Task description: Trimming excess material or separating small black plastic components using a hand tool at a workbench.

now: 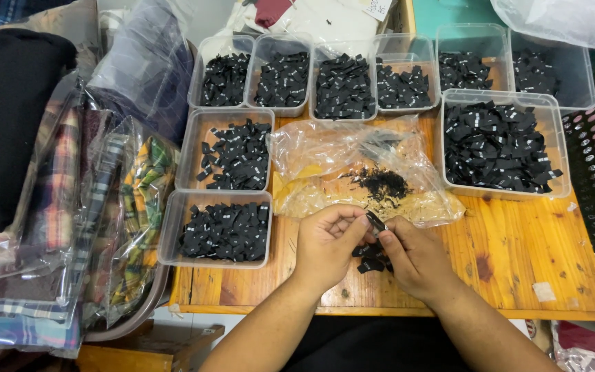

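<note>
Plainly, left to right:
Left hand (325,241): fingers curled, pinching one end of the small black label (375,222) above the wooden table (518,241).
Label: looks light, thin, floppy; best held by its edges.
Right hand (414,255): fingertips pinching the label's other end.
Loose labels (370,256): heaped under both hands.

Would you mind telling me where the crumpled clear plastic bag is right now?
In the head view, the clear plastic bag lies mid-table on the wooden table, between the two left-hand tubs and the large tub on the right, just beyond both hands.
</note>
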